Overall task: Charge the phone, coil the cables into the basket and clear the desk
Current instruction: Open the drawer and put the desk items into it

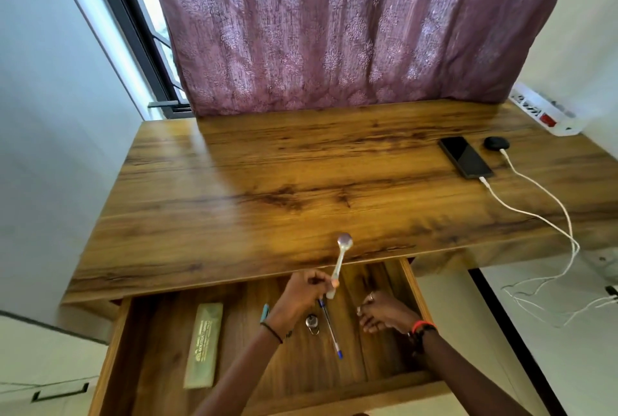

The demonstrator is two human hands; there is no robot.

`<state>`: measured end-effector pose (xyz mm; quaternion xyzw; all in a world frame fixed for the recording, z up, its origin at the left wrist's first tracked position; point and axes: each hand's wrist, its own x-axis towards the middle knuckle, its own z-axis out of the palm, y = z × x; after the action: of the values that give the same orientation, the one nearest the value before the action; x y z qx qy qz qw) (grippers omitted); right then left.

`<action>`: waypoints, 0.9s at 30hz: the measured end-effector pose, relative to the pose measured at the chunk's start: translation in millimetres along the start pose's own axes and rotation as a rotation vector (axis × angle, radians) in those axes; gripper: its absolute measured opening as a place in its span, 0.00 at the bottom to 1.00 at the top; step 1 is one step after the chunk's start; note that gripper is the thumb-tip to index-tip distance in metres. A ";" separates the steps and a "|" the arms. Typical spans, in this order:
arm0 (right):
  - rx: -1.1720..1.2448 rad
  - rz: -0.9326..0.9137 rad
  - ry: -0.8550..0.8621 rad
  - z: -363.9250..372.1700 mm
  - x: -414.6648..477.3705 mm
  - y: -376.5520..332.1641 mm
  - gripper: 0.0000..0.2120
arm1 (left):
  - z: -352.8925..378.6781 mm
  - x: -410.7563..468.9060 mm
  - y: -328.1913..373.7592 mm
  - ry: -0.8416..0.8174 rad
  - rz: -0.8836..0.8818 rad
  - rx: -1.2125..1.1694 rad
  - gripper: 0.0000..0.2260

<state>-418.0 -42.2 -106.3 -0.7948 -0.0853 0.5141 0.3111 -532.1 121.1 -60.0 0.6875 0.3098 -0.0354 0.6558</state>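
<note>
The black phone [466, 157] lies at the desk's [267, 175] right back, with a white cable [521, 211] plugged into its near end. A second white cable runs from the small black case [497, 143] beside it; both trail off the desk's right edge to the floor. The drawer [157, 332] under the desk stands pulled out. My left hand [299, 298] pinches a spoon [341, 260] by its handle, bowl up over the desk's front edge. Inside the drawer at the right, my right hand [384, 313] rests with its fingers loosely bent and holds nothing.
In the drawer lie a flat greenish packet [204, 345], a blue pen [331, 332], a teal pen [265, 312] and a small metal padlock [311, 323]. A white power strip [541, 111] sits at the back right. A purple curtain [351, 24] hangs behind the desk.
</note>
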 end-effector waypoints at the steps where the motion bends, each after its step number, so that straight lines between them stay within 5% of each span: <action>1: 0.060 -0.021 -0.003 -3.0 -1.1 1.7 0.02 | 6.4 -4.0 -6.3 -0.023 -0.015 0.008 0.03; 15: 0.417 -0.111 0.216 -7.7 -2.2 15.2 0.12 | 73.4 -1.5 -48.6 -0.131 -0.168 0.040 0.04; 27: 0.211 -0.086 0.286 -8.3 -5.1 22.4 0.10 | 95.0 14.6 -59.9 -0.062 -0.225 0.086 0.13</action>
<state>-417.3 -65.6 -113.1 -0.8185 -0.0195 0.3880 0.4233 -514.6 35.8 -132.4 0.6744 0.3626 -0.1430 0.6271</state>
